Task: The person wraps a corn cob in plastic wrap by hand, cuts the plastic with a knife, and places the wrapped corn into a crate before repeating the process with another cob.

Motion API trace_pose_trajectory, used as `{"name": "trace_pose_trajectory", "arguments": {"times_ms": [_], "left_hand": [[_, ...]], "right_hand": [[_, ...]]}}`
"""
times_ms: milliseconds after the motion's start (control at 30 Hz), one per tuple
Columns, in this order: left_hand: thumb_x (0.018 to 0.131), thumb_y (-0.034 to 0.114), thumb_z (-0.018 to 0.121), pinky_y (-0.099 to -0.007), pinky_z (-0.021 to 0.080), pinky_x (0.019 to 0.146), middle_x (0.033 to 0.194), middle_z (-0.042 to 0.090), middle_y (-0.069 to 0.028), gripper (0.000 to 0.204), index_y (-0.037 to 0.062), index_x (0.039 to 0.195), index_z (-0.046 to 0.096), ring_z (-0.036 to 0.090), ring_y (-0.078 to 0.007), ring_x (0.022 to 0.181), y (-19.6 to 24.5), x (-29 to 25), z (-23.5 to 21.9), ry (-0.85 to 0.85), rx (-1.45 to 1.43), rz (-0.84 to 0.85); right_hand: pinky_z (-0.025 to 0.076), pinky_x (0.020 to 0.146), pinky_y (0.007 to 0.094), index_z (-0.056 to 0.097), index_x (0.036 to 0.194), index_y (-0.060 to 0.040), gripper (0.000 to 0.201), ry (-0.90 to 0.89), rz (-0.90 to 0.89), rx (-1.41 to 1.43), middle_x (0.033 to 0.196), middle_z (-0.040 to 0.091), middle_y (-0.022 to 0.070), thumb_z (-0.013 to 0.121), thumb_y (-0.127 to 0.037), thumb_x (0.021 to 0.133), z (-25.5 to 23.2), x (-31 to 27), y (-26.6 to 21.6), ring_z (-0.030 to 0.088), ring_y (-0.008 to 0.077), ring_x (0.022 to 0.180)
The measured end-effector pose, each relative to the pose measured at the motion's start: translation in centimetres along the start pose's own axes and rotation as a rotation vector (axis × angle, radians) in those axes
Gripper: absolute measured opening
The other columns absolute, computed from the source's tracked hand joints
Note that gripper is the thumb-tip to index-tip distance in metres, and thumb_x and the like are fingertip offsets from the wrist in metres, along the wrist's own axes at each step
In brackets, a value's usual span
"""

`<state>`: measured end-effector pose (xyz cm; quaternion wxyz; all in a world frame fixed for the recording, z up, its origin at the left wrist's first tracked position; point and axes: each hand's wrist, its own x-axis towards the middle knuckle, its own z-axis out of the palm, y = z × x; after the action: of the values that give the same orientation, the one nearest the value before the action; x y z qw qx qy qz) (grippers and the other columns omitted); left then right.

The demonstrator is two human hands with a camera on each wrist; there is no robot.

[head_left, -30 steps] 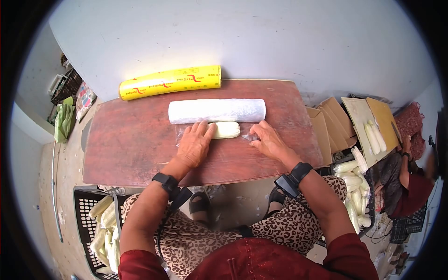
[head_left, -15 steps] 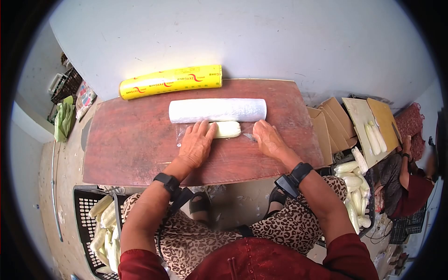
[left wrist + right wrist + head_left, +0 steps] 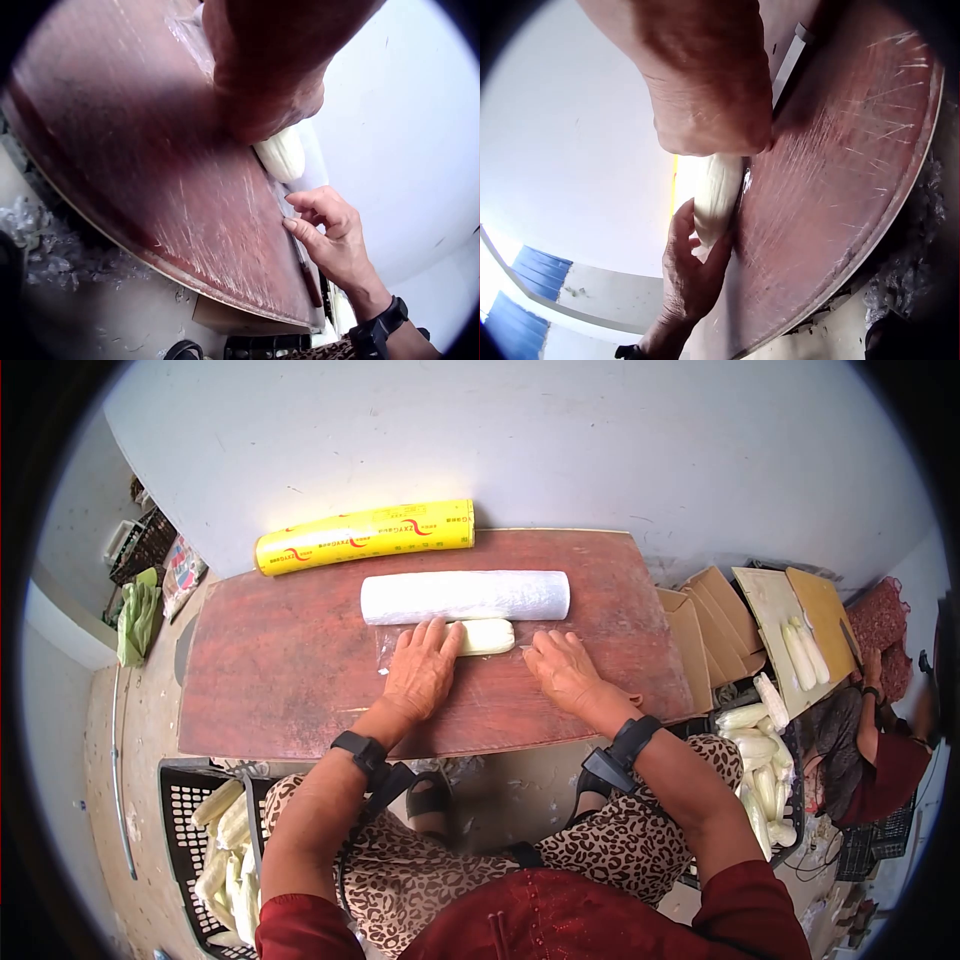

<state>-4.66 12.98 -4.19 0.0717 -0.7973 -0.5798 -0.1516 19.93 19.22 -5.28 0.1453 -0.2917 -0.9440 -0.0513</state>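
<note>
On the brown table (image 3: 270, 690) lies a pale, husked ear of corn (image 3: 487, 637), just in front of a white roll of cling film (image 3: 465, 597). My left hand (image 3: 420, 670) holds its left end; the right wrist view shows thumb and fingers on either side of the corn (image 3: 718, 199). Thin clear film (image 3: 386, 648) spreads out under and beside that hand. My right hand (image 3: 565, 670) is just right of the corn, its fingertips at the film's edge. In the left wrist view, its thumb and forefinger (image 3: 304, 201) are apart.
A yellow printed roll (image 3: 365, 538) lies at the table's back edge. Near my right hand is a knife with a brown handle (image 3: 312, 289). Crates of corn (image 3: 222, 860) stand at both sides. Cardboard (image 3: 715, 625) and another person (image 3: 885, 760) are at right.
My right hand has moved left and a little down, closer to the corn, and its thumb and forefinger have come apart from the film. The left hand stays on the corn.
</note>
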Motion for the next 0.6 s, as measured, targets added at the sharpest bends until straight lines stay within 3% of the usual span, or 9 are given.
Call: {"name": "trace_pose_trajectory", "arguments": {"times_ms": [167,267,367,600], "left_hand": [[0.083,0.010,0.055,-0.0425,0.040,0.093,0.123,0.052,-0.0199,0.047,0.0030,0.128,0.048,0.050,-0.0333,0.116,0.05,0.07,-0.02,-0.005,0.019,-0.001],[0.076,0.008,0.064,-0.0446,0.038,0.095,0.126,0.049,-0.0198,0.057,0.0037,0.129,0.045,0.048,-0.0350,0.117,0.00,0.09,0.29,-0.022,-0.007,-0.020],[0.077,0.011,0.065,-0.0446,0.038,0.096,0.127,0.049,-0.0198,0.057,0.0036,0.130,0.045,0.047,-0.0350,0.118,0.12,0.15,0.11,-0.048,-0.006,-0.030],[0.079,0.027,0.071,-0.0446,0.038,0.097,0.128,0.049,-0.0199,0.064,0.0027,0.131,0.044,0.046,-0.0350,0.120,0.22,0.19,-0.15,-0.051,-0.050,-0.039]], "right_hand": [[0.040,0.074,0.0372,0.055,0.076,-0.0084,0.003,-0.026,-0.031,-0.098,0.085,0.051,0.0090,0.055,-0.008,0.078,0.25,0.31,-0.31,0.052,0.0237,0.085],[0.040,0.075,0.0375,0.054,0.078,-0.0087,0.002,-0.034,-0.009,-0.125,0.086,0.050,0.0093,0.055,-0.007,0.079,0.51,0.58,-0.31,0.052,0.0239,0.085],[0.040,0.075,0.0380,0.052,0.081,-0.0087,0.003,-0.022,0.037,-0.084,0.086,0.049,0.0096,0.054,-0.006,0.079,0.89,0.46,-0.02,0.052,0.0246,0.085],[0.038,0.076,0.0397,0.050,0.084,-0.0076,0.006,0.059,0.132,0.133,0.087,0.048,0.0111,0.054,-0.004,0.082,0.18,0.83,0.55,0.051,0.0276,0.086]]}}
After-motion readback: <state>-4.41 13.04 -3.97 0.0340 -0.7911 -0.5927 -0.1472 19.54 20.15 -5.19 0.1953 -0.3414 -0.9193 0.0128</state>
